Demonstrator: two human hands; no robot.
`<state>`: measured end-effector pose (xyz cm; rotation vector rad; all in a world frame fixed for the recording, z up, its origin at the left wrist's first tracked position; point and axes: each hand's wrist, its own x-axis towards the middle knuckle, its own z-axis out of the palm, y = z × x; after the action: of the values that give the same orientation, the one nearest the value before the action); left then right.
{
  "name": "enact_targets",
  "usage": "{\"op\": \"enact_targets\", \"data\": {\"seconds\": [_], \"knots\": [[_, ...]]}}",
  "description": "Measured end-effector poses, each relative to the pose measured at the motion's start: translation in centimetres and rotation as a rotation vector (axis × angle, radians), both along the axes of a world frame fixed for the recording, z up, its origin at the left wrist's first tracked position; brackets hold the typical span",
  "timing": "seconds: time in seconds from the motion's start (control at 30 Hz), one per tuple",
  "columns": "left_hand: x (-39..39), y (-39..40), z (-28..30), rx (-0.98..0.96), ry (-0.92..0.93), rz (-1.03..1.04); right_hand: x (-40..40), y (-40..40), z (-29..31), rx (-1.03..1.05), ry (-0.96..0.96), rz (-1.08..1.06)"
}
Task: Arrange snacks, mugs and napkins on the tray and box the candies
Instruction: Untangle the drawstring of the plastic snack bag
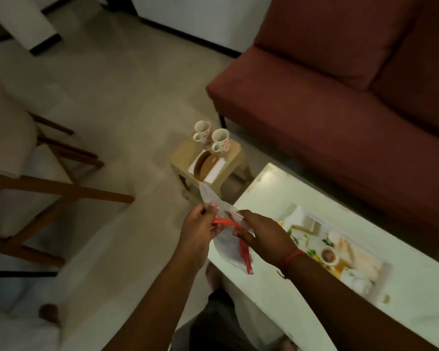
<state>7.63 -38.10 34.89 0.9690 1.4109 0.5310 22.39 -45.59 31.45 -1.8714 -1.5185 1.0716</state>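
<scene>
Both hands hold a clear plastic bag with a red zip strip (227, 222) above the near left corner of the white table. My left hand (200, 229) pinches the bag's left edge; my right hand (261, 236) grips its right side. A printed tray (340, 252) with food pictures lies on the white table to the right. Two white mugs with red patterns (202, 131) (220, 140) stand on a small beige stool (211, 165), beside a brown napkin holder with white napkins (208, 165).
The white coffee table (302, 287) runs from the centre to the lower right. A dark red sofa (340, 84) stands behind it. A wooden-framed chair with a light cushion (23, 160) is at left. Tiled floor (127, 102) lies between.
</scene>
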Motion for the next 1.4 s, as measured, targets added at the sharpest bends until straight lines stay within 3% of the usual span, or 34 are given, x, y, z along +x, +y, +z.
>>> {"op": "enact_targets", "data": {"seconds": [0.1, 0.23, 0.4, 0.53, 0.73, 0.9, 1.03, 1.1, 1.17, 1.2, 1.23, 1.33, 1.4], "knots": [[3.3, -5.4, 3.0, -0.149, -0.223, 0.053, 2.9, -8.0, 3.0, 0.117, -0.100, -0.219], [7.2, -11.0, 7.4, -0.240, -0.325, -0.129, 4.8, -16.1, 6.2, 0.241, -0.367, -0.423], [11.3, -13.7, 11.3, -0.192, -0.379, -0.279, 5.7, -21.7, 9.0, 0.192, -0.238, -0.536], [13.9, -13.0, 13.0, -0.175, -0.361, -0.287, 5.8, -23.4, 11.6, 0.259, -0.180, -0.678], [14.1, -10.0, 14.3, -0.279, -0.396, -0.178, 6.0, -25.1, 12.9, 0.179, -0.424, -0.665], [12.3, -7.9, 15.0, -0.260, -0.342, -0.191, 5.7, -24.4, 12.5, 0.109, -0.422, -0.694], [11.4, -5.2, 14.7, -0.255, -0.340, -0.186, 4.9, -22.3, 13.6, 0.213, -0.463, -0.760], [11.0, -4.0, 14.1, -0.066, -0.207, -0.229, 4.4, -21.2, 14.6, 0.265, -0.502, -0.725], [10.0, -3.6, 13.6, 0.516, 0.105, -0.414, 4.3, -19.9, 15.5, 0.282, -0.523, -0.652], [9.4, -3.7, 13.6, 0.846, 0.151, -0.537, 4.2, -19.3, 15.9, 0.280, -0.528, -0.613], [9.0, -4.3, 13.9, 1.028, 0.104, -0.714, 4.2, -18.8, 16.3, 0.272, -0.531, -0.571], [9.1, -7.1, 14.6, 1.066, 0.024, -1.312, 4.3, -17.5, 17.4, 0.244, -0.538, -0.472], [9.8, -8.2, 14.0, 1.095, 0.096, -1.476, 4.3, -17.3, 18.2, 0.243, -0.519, -0.500]]}}
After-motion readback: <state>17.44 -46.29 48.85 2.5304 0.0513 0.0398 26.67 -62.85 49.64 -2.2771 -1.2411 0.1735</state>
